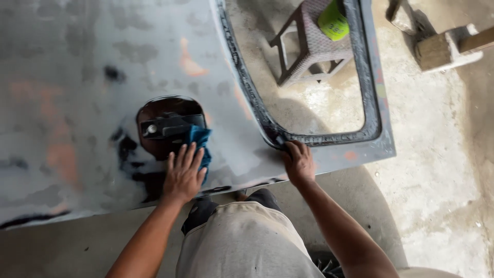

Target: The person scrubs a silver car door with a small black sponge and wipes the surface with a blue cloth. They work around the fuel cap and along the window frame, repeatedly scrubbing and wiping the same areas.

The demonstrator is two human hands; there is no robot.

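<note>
At centre frame we see a blue cloth [199,143] pressed flat-palmed by the left hand [183,175] beside the black door handle [167,126]. The right hand [299,162] grips the window-frame edge, likely steadying the grey car door [77,77].

Matt sanded metal door panel [77,77], soft blue cloth [199,139], woven plastic stool [314,44]

Blue cloth [199,144] largely hidden beneath left hand [183,174]; car door panel [77,77] cut off at left and top edges; green object [333,21] on stool [309,46] cropped above.
</note>
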